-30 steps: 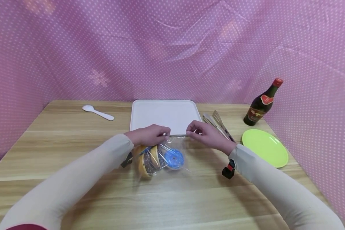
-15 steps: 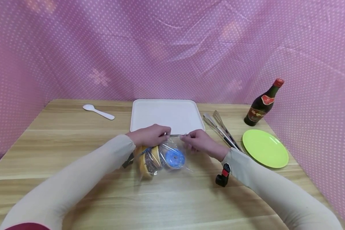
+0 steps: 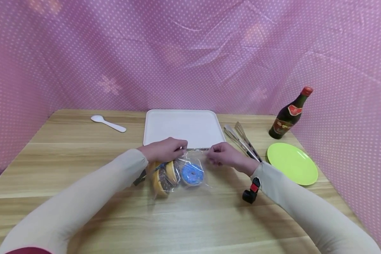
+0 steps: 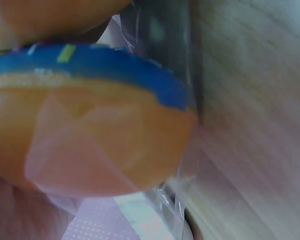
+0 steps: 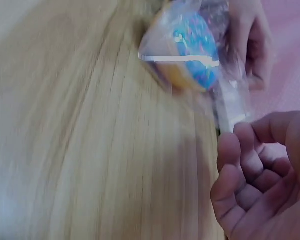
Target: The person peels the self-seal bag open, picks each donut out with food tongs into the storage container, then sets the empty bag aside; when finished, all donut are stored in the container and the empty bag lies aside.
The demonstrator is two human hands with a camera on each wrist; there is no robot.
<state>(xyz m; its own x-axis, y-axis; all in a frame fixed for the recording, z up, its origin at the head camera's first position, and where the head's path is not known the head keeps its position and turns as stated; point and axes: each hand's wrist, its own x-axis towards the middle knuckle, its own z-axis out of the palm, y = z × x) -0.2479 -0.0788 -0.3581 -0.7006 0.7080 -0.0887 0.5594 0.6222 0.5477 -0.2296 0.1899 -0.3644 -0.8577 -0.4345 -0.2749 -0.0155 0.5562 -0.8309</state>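
The left-hand grip (image 3: 163,150) pinches one end of the upper edge of a clear plastic bag (image 3: 197,157); the right-hand grip (image 3: 226,155) pinches its other end. A blue-iced ring doughnut (image 3: 192,174) and chocolate-iced doughnuts (image 3: 173,173) are already inside, nearer than the grips; whether the mouth is sealed cannot be told. Just beyond both grips, a white tray (image 3: 184,128) crowds that edge; right of them lie tongs (image 3: 237,138) and a lime-green plate (image 3: 292,163).

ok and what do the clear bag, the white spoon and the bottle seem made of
Clear bag: likely thin plastic film, shiny; it creases, glints and shows the donuts inside.
White spoon: probably plastic, smooth, evenly coloured, though ceramic is possible.
Bottle: probably glass, dark green and glossy, with paper-looking labels.
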